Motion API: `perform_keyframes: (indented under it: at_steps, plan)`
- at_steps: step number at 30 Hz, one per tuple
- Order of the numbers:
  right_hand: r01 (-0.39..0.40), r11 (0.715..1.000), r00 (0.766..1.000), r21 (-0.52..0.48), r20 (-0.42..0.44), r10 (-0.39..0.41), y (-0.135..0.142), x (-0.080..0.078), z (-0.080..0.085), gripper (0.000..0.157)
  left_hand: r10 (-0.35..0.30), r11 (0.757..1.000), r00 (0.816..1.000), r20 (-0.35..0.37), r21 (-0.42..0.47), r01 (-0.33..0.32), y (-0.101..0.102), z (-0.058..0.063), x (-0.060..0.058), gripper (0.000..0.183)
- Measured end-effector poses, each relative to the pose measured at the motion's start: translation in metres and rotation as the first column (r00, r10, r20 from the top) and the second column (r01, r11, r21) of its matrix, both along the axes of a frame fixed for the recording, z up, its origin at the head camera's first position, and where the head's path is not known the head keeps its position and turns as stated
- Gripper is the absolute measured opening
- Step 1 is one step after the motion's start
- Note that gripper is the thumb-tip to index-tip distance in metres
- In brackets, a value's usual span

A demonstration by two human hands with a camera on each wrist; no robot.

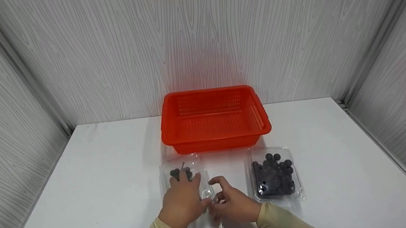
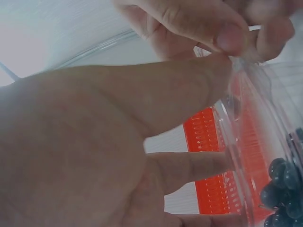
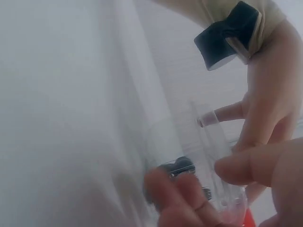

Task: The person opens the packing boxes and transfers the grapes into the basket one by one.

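A clear plastic clamshell box [image 1: 197,164] lies before me with dark grapes [image 1: 174,173] inside, a stem among them. My left hand [image 1: 184,201] rests on its lid, fingers spread and straight, the thumb reaching to the near right corner. At that corner my right hand [image 1: 237,204] pinches the box's edge between thumb and curled fingers. In the left wrist view the two thumbs meet at the rim, with grapes [image 2: 281,189] showing through the plastic. The right wrist view has the right fingers [image 3: 189,194] blurred in front of the box.
A red perforated basket [image 1: 218,144] stands just behind the box. To the right lies a second clear clamshell box [image 1: 298,185], holding several dark grapes [image 1: 274,175]. White wood-grain panels [image 1: 193,34] enclose the white table [image 1: 94,205] at the back and sides.
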State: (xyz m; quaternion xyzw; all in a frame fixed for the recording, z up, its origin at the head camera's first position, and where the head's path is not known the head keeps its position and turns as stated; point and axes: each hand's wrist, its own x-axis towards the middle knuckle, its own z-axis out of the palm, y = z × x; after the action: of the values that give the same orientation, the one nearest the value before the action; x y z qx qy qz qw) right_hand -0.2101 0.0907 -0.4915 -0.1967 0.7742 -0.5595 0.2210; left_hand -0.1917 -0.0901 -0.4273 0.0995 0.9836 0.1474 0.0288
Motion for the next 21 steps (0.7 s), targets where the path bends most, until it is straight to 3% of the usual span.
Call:
perform_keyframes:
  at_steps: [2, 6, 13, 21]
  plan:
    - [-0.006, 0.999, 0.997, -0.038, 0.081, 0.009, 0.001, -0.002, 0.0, 0.053, -0.006, 1.0, 1.0, -0.002, -0.001, 0.006, 0.0, 0.001, 0.001, 0.069]
    - [-0.042, 0.998, 0.989, -0.048, 0.139, 0.048, 0.004, -0.006, -0.001, 0.043, -0.017, 1.0, 1.0, 0.016, -0.004, 0.017, -0.001, 0.005, 0.004, 0.067]
    - [-0.158, 0.987, 0.981, -0.018, 0.114, 0.159, 0.009, -0.01, -0.002, 0.04, -0.062, 0.998, 0.998, 0.022, 0.012, 0.061, -0.003, 0.006, 0.002, 0.07]
    - [-0.225, 0.966, 0.971, 0.126, 0.111, 0.212, 0.016, -0.011, 0.007, 0.027, -0.142, 0.99, 0.99, 0.016, 0.014, 0.142, -0.001, 0.004, 0.0, 0.079]
